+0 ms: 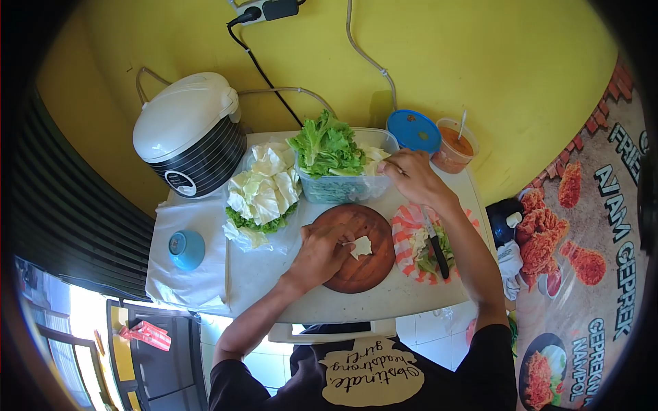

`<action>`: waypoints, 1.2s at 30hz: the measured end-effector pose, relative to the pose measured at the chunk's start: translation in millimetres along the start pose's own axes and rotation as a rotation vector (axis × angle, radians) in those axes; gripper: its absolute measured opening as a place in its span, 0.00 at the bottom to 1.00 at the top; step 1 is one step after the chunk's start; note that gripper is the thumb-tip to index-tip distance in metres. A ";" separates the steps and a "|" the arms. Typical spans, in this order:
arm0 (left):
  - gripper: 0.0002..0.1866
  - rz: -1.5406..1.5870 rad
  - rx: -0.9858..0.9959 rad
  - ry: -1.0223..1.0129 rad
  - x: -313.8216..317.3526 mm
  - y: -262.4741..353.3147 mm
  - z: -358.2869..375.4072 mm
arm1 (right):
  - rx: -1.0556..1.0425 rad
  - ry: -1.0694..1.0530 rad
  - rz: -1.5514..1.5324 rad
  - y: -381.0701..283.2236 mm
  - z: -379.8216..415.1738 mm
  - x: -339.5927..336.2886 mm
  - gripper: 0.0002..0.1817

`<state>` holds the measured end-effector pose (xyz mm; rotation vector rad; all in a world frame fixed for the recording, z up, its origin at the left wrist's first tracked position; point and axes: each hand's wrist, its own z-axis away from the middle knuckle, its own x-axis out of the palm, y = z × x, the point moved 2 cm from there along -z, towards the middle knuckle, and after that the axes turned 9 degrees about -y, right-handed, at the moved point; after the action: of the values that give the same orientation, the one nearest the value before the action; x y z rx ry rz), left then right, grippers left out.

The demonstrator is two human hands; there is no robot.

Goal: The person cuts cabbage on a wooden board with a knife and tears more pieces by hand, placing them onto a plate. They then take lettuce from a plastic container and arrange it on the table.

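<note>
1. The round wooden board [370, 275] lies at the centre of the table [260, 294]; the clock positions below are read from it, with the wall at 12.
2. A small pale leaf piece [362, 248] lies over the board, just right of its middle.
3. The left hand [323, 255] is over the board's 9 o'clock side, palm down, fingers partly curled and reaching the edge of that piece. Whether they grip it cannot be told.
4. The right hand [412, 177] is at 1 o'clock, at the right end of the clear container [336, 190]. It is mostly closed, thumb and fingers drawn together beside the rim; whether anything is pinched there is hidden.
5. The container stands at 12 o'clock, with green lettuce [329, 147] heaped in its left part and pale cabbage leaves [373, 156] in its right.
6. At 10 o'clock, more cabbage [263, 188] sits above frilly green leaves [279, 221] on clear plastic. Farther out that way is the rice cooker [192, 133].
7. An upturned blue bowl [186, 249] rests on white plastic [199, 288] at 9 o'clock.
8. At 3 o'clock, a black-handled knife [439, 256] lies across leaf scraps [419, 248] on red-and-white striped plastic [404, 229].
9. Between 1 and 2 o'clock are a blue lid [415, 130] and a tub of orange-brown sauce [453, 152] holding a spoon [463, 123].
</note>
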<state>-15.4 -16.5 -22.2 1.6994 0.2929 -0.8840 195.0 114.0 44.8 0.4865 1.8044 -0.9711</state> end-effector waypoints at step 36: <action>0.10 0.541 -0.072 0.137 -18.6 4.0 12.1 | -0.158 -0.069 -0.563 -64.4 64.3 42.9 0.13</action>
<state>-30.6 -24.3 -7.5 1.6576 -0.0490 -0.3551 168.8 20.2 19.8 -0.1682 1.9763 -1.1866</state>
